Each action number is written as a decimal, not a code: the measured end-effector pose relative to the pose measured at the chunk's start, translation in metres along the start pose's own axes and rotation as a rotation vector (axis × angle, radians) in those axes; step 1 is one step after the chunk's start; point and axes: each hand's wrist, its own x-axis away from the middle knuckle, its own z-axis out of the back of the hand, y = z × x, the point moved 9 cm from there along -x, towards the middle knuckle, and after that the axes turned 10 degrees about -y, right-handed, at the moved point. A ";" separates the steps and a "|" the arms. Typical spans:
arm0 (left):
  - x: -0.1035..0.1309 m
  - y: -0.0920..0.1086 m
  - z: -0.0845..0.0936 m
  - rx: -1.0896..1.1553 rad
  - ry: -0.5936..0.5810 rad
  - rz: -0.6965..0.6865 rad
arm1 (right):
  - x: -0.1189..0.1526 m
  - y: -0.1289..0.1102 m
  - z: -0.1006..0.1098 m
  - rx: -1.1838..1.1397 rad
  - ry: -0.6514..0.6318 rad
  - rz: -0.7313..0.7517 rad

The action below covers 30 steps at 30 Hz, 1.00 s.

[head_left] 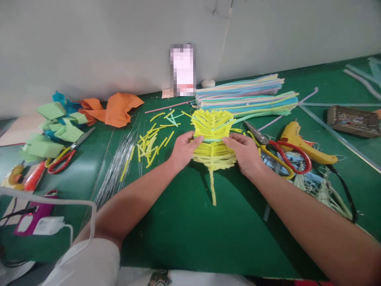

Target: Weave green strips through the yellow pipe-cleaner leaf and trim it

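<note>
Two hands, left (186, 150) and right (244, 153), pinch opposite sides of a yellow pipe-cleaner leaf (212, 139) at frame center, each grip closed on its edge, above the green table (190, 234). Beyond it, upper right of center, lie pastel pipe-cleaner bundles (247, 99).

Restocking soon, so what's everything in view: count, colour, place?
Leaf shape: one, yellow, centre
Stem bundles: two, pastel, behind it
Cut stems: many, mostly yellow, left
Wires: many, silvery, left
Scissors: two, red and yellow, either side
Glue gun: one, yellow, right
Strands: many, bluish, right
Tray: one, brown, right
Sheets: several, green, blue, orange, left
Blurred panel: one, pinkish, back
Power strip: one, magenta, left
Table: one, green, beneath
Wall: one, grey, back
Left hand: one, bare, leaf's left
Right hand: one, bare, leaf's right
</note>
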 end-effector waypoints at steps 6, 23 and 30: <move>0.001 -0.001 -0.007 0.023 -0.056 0.045 | -0.002 0.007 -0.006 -0.006 -0.072 -0.126; 0.002 0.002 -0.011 0.103 -0.087 0.051 | -0.003 0.005 -0.007 0.000 -0.081 -0.046; 0.001 0.001 0.002 0.080 0.040 0.012 | -0.005 0.005 0.009 -0.061 0.030 0.012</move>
